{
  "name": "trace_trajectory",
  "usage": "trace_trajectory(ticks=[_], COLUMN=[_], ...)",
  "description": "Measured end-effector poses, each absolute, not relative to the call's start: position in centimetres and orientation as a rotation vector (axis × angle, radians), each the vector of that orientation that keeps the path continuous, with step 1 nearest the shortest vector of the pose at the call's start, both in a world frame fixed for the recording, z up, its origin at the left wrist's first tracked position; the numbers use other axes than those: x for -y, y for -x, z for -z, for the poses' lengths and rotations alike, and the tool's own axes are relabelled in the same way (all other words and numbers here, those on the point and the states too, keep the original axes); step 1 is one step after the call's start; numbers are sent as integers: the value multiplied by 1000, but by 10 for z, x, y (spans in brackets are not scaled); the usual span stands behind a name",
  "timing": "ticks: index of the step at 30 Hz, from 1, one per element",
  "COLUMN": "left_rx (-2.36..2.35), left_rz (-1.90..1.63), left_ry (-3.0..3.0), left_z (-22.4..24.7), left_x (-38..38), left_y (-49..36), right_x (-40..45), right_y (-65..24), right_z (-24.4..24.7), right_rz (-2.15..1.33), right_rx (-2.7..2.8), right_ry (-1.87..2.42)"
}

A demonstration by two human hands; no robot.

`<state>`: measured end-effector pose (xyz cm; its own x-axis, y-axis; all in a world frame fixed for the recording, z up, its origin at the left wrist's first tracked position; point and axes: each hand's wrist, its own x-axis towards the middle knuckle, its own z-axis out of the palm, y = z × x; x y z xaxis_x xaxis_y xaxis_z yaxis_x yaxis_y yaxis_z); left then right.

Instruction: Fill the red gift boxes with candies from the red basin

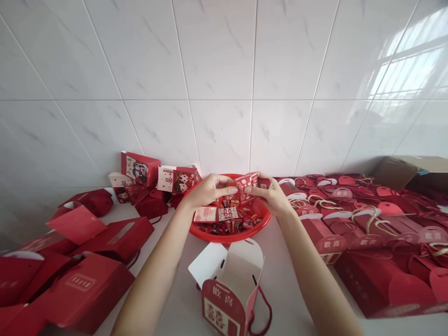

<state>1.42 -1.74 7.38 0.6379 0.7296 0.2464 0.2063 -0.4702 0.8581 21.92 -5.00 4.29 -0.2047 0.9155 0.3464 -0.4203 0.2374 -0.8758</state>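
Over a red plastic basket (217, 239), both my hands meet on small red candy packets. My left hand (213, 190) pinches the left edge of a red printed packet (243, 183) between thumb and fingers. Closed round the right side of the same packet is my right hand (273, 196), with another small red packet (263, 183) against its fingers. Wrapped candies (229, 213) and a pale packet (205, 214) fill the basket. In front of it, between my forearms, stands a red gift box (224, 303) with its white-lined top flaps spread apart and a dark red cord at its side.
Red boxes (101, 284) are piled on the left, and printed cartons (140, 169) lean near the wall. Rows of closed red boxes with rope handles (367, 228) cover the right side. A brown cardboard box (413, 172) stands at the far right. White tiled wall (220, 130) rises behind.
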Motion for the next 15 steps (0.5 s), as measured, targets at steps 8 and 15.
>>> trace_trajectory(ticks=[8,15], left_rx=[-897,-1303], left_rz=[-194,153], left_ry=[-2234,-2365], left_z=[-98,-84], left_x=[107,130], left_y=[26,26], right_x=[107,124], right_y=[-227,-210], right_z=[-82,-85], right_rz=[-1199,-928], right_rx=[2034,2584], right_ry=[553,822])
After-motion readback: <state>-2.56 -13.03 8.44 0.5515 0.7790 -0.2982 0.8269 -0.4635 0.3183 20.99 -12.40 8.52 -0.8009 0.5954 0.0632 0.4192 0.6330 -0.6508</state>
